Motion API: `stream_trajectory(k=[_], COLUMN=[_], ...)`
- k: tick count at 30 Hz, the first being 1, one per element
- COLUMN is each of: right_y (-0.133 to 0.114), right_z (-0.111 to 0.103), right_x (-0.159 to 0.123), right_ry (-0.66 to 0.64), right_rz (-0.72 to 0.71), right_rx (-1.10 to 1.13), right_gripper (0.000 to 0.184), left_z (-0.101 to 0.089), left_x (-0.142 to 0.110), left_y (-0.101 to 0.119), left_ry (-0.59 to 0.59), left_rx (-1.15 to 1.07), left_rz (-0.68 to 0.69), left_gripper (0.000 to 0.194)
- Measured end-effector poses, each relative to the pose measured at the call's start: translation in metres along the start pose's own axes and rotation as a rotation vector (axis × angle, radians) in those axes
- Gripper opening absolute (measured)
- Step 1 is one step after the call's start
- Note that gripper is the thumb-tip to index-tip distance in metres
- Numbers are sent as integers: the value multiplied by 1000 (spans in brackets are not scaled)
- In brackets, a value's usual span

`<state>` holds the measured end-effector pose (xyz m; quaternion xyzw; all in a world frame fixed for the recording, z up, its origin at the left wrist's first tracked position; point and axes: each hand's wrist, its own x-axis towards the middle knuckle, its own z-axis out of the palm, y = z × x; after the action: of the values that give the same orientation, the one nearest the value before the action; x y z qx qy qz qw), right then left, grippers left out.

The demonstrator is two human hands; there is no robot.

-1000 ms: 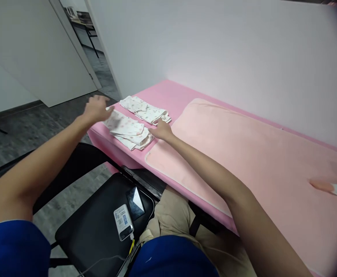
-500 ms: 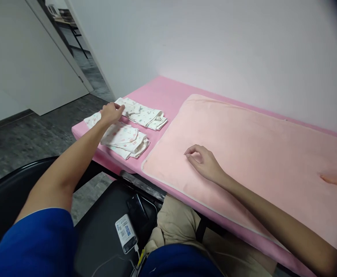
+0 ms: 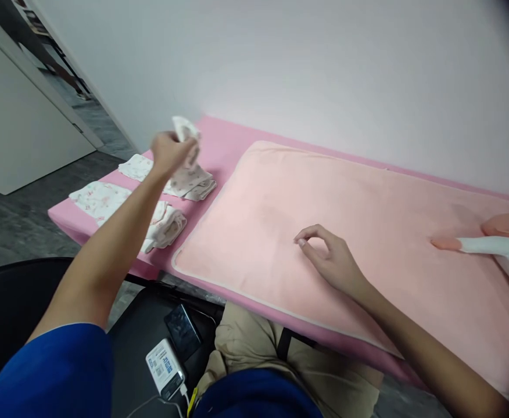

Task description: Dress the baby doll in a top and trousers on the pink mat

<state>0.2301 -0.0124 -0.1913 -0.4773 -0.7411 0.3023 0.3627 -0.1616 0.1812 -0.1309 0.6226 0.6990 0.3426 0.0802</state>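
My left hand [image 3: 171, 152] is raised over the far left of the table, its fingers closed on a small white printed cloth [image 3: 188, 136], blurred by motion. Below it lies a folded white patterned garment [image 3: 189, 184]. A second folded garment [image 3: 167, 223] with reddish print sits nearer the front edge, partly behind my left forearm. Over the peach mat [image 3: 254, 191], my right hand [image 3: 328, 258] hovers with curled fingers, thumb and fingertips meeting, nothing between them. At the right side of the mat is a doll-like figure [image 3: 483, 245] in white cloth with orange-pink limbs, cut off by the frame.
The pink-covered table [image 3: 228, 130] stands against a white wall. A black chair [image 3: 126, 342] in front holds a white power bank [image 3: 164, 366] with a cable and a dark phone [image 3: 183, 331]. A person's leg [image 3: 54, 61] shows through the doorway at upper left.
My left hand has lifted the small printed cloth off the far folded garment. The view has turned right, showing more of the doll-like figure. My right hand keeps its curled pose.
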Motion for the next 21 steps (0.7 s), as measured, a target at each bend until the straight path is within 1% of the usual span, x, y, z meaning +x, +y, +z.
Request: stream_trajectory(k=[2,3,5,6,8,9,10,12,13,15,16,18,21], right_y=[-6,-12,-27,-35,-47,-51,-52,-50,-47,-43,-42,-40,-41], right_z=[-13,-19,-35,-44,-67,-79,-92,-115,-125,-139,-144,-148,-148], right_x=[7,11,16,17,11,5,-3,-23,-34,-54,-63,-78,-92], right_ry=[103,151,216,236,280,306,324,321,292,229,216,233,298], right_rz=[-82,-143,-259,-298,-327,-319,-301,-246,-214,-157,-140,-133,-142], right_rx=[-70,-104,-146,-142,-80,-27,32,153,208,298,327,354,378], right_gripper=[17,25,45,50,51,48,45,43,43,44,44,45,44], left_z=[14,21,32,34,35,35,34,38,43,59,68,87,103], left_x=[-28,-48,-96,-121,-166,-184,-198,-216,-222,-231,-237,-249,-268], left_y=[44,71,129,156,200,217,229,246,251,259,263,270,279], left_ry=[77,47,-73,-142,-261,-318,-379,-500,-552,-628,-664,-747,-840], left_rx=[-77,-148,-297,-379,-556,-646,-731,-873,-921,-980,-1000,-1041,-1084], left_rz=[42,155,345,416,524,565,602,657,668,649,623,562,492], left_gripper=[32,30,31,32,33,36,39,43,40,34,36,44,46])
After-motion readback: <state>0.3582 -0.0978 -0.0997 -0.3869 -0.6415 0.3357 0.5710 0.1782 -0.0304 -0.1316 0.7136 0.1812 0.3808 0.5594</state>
